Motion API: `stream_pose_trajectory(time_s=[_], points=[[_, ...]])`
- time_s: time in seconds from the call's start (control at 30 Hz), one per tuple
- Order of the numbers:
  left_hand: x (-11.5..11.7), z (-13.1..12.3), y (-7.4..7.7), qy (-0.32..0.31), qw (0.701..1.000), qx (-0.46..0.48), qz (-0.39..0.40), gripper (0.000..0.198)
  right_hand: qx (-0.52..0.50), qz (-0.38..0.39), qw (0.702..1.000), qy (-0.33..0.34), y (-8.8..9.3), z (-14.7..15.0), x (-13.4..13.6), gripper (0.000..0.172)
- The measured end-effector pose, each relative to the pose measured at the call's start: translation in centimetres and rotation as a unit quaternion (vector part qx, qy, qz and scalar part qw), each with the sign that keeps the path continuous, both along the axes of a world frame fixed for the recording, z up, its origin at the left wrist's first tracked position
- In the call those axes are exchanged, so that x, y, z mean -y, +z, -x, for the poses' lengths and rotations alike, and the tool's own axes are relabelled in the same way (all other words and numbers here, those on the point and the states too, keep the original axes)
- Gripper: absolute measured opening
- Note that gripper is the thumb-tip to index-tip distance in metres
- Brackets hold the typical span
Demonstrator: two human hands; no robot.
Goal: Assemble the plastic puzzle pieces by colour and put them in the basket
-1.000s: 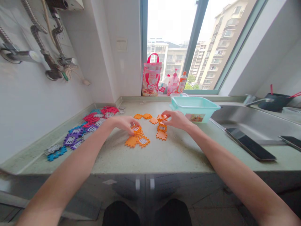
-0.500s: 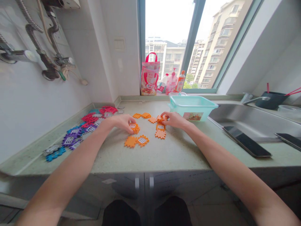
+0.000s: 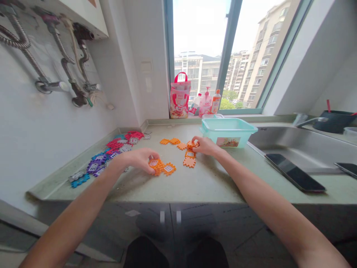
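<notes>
Flat orange interlocking tiles lie on the green counter (image 3: pixel 195 182). My left hand (image 3: pixel 141 159) pinches a small stack of orange tiles (image 3: pixel 156 165), with one more orange tile (image 3: pixel 169 169) lying just right of it. My right hand (image 3: pixel 205 145) grips another orange tile (image 3: pixel 192 145) at the far group, above two orange tiles (image 3: pixel 190 159) that lie flat. Three loose orange tiles (image 3: pixel 173 142) sit farther back between my hands.
A pile of red, purple, blue and grey tiles (image 3: pixel 108 156) spreads along the left wall. A teal plastic tub (image 3: pixel 227 132) stands behind my right hand. A steel sink (image 3: pixel 295 149) with two phones (image 3: pixel 294 172) on its rim lies right. Bottles and a pink bag (image 3: pixel 180 96) stand at the window.
My left hand has drawn its orange tiles nearer and onto the front group, covering one tile there. My right hand stays at the far orange group. The view has tilted up a little.
</notes>
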State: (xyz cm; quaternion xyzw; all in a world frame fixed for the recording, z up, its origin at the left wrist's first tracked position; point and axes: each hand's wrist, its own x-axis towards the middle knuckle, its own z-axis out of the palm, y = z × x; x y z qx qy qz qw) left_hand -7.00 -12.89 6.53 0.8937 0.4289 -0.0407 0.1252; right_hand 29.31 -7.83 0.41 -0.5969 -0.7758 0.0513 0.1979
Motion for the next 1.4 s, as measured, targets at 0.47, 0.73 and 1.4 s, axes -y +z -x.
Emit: stream_pose_trajectory(time_s=[0.47, 0.73, 1.4], points=[[3.1, -0.9, -3.8, -0.084, 0.981, 0.025, -0.170, 0.054, 0.005, -0.029, 1.000, 0.002, 0.1, 0.0, 0.1, 0.032], [2.1, -4.0, -3.7, -0.143, 0.974, 0.044, -0.172, 0.059, -0.042, -0.053, 0.998, -0.006, 1.3, 0.0, 1.1, 0.035], [-0.1, -11.9, -4.8, -0.193, 0.953, 0.095, -0.212, 0.054, 0.003, -0.025, 1.000, 0.005, 1.1, 0.1, 1.6, 0.034]])
